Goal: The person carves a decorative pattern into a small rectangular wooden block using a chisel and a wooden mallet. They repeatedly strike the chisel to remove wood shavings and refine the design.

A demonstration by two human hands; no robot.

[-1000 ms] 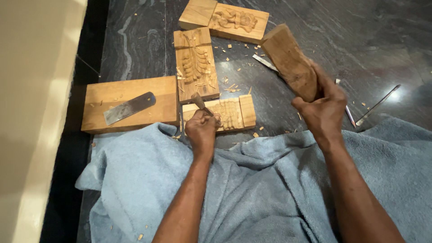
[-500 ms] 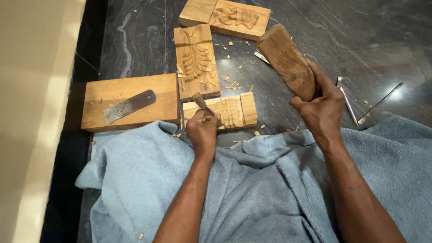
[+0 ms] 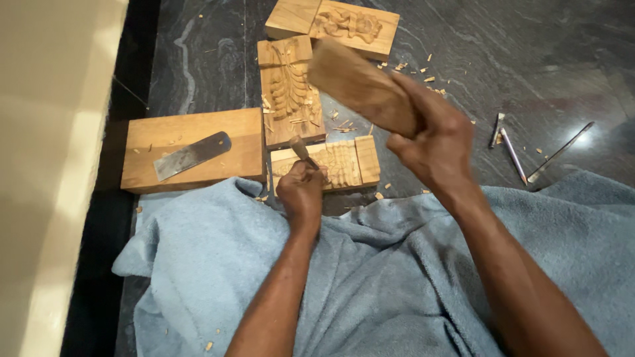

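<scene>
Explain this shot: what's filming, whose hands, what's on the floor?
One camera sits on the person's head and looks down at their own two bare hands; no machine is involved. The left hand grips a chisel set on a small carved wood block. The right hand holds a wooden mallet, raised and blurred. On the dark stone floor lie two more carved blocks, a plain wooden board with a flat metal blade on it, thin metal tools to the right, and wood chips. A blue towel lies under the arms.
</scene>
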